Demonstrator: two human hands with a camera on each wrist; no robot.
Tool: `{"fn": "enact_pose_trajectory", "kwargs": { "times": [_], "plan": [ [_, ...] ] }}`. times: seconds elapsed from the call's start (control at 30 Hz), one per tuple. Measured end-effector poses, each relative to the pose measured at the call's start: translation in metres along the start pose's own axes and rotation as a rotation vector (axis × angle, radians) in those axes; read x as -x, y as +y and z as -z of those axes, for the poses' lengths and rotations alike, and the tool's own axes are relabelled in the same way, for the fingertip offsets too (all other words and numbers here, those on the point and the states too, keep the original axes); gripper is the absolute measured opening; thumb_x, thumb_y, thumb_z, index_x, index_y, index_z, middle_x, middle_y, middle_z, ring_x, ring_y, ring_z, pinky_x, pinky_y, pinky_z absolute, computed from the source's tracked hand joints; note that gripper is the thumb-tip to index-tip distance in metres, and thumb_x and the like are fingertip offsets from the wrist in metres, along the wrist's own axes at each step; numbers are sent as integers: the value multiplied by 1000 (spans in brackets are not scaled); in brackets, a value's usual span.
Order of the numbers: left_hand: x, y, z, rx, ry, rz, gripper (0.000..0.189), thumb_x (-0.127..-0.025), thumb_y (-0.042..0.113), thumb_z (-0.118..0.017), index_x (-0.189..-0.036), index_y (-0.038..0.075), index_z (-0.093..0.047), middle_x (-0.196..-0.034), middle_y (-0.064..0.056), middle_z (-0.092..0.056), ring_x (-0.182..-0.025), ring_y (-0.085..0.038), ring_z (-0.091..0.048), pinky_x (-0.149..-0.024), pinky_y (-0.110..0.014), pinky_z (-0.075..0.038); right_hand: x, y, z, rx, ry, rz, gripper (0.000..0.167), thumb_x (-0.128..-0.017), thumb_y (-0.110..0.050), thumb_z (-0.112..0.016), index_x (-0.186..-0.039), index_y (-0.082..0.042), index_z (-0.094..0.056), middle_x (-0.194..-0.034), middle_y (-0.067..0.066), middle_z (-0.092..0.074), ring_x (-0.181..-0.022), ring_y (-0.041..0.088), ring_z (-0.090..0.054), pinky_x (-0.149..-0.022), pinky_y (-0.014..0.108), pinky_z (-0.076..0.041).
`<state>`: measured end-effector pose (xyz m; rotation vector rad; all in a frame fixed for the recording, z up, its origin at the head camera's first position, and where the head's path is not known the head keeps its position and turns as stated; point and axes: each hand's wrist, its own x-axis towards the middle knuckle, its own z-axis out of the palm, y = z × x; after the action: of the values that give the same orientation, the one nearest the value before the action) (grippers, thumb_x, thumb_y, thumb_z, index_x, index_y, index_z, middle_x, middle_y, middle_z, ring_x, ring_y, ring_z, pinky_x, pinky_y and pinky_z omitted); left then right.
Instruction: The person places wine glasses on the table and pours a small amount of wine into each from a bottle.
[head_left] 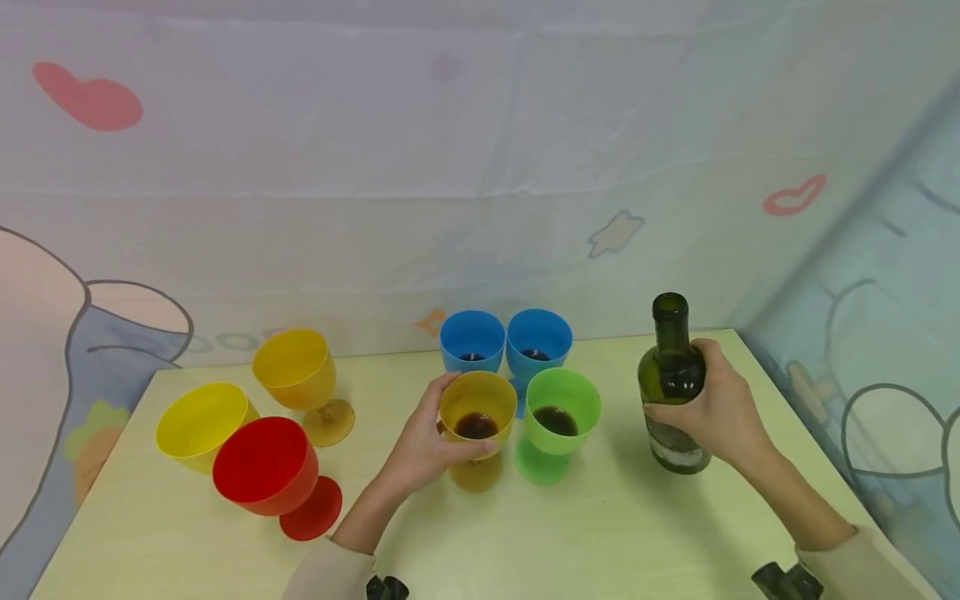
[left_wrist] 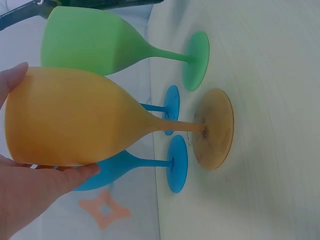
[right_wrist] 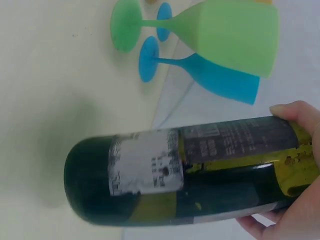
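Head view: bottle [head_left: 673, 373] gripped in right hand [head_left: 722, 415], orange cup [head_left: 477, 398] in left hand [head_left: 418, 443], a step between pours is suggested, upright handling likely needed.

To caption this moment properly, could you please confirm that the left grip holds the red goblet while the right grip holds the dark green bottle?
Not quite: the head view shows the left grip holding the amber goblet; the red goblet stands farther left. The right grip does hold the dark green bottle.
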<state>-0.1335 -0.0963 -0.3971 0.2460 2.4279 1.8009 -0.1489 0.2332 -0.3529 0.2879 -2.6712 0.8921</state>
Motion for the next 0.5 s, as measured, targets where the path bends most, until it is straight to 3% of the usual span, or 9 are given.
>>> {"fn": "enact_pose_trajectory", "kwargs": {
  "times": [0.43,0.5],
  "plan": [
    [1,-1,3,18,-27,-5,92,-72,26,-78,-144,18,-21,-139,-7,-36,-126,-30,-34,-100,-57,-28,2,19,-5,-81,-36,-152,83,-67,-24,-80,-126,5,-29,-105,28,-53,-93,44,-52,-72,52,-42],
    [4,4,4,23,-31,-4,91,-73,24,-77,-144,16,-20,-142,-7,-33,-129,-30,-31,-101,-55,-25,2,21,-5,-84,-42,-162,84,-67,-25,-80,-126,5,-28,-106,28,-52,-93,44,-52,-72,52,-42]
  ]
}}
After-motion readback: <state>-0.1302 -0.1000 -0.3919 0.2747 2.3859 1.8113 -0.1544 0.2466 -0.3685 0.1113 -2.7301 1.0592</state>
